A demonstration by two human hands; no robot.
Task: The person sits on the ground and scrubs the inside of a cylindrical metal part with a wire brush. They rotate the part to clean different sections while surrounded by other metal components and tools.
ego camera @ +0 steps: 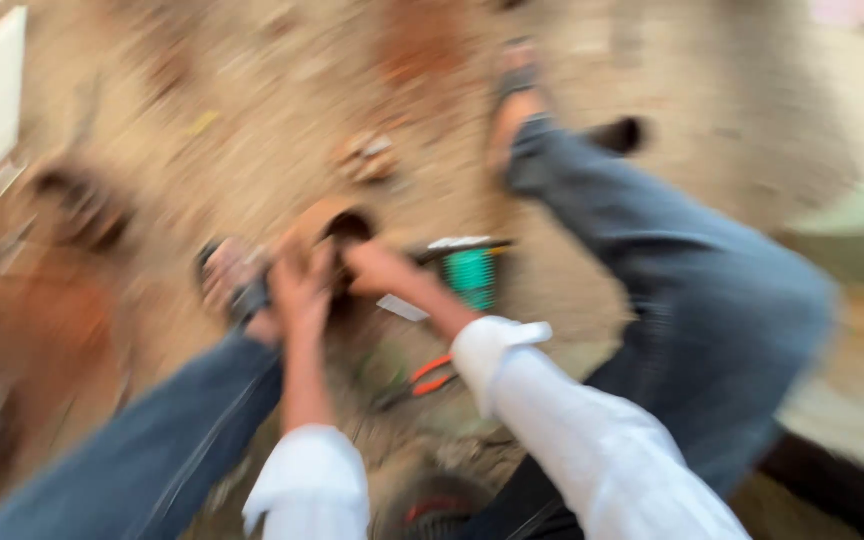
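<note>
The picture is heavily blurred by motion. My left hand (302,285) and my right hand (377,268) both reach to a brown round pot-like object (337,220) on the dirt ground, with fingers on or at its rim. Whether they grip it is unclear. Both arms wear white sleeves. My legs in blue jeans spread to either side, with sandalled feet (517,100).
Orange-handled pliers (427,375) lie on the ground below my right wrist. A green and black object (472,270) sits right of the pot. A white strip (2,85) lies at far left. Sandy ground surrounds everything.
</note>
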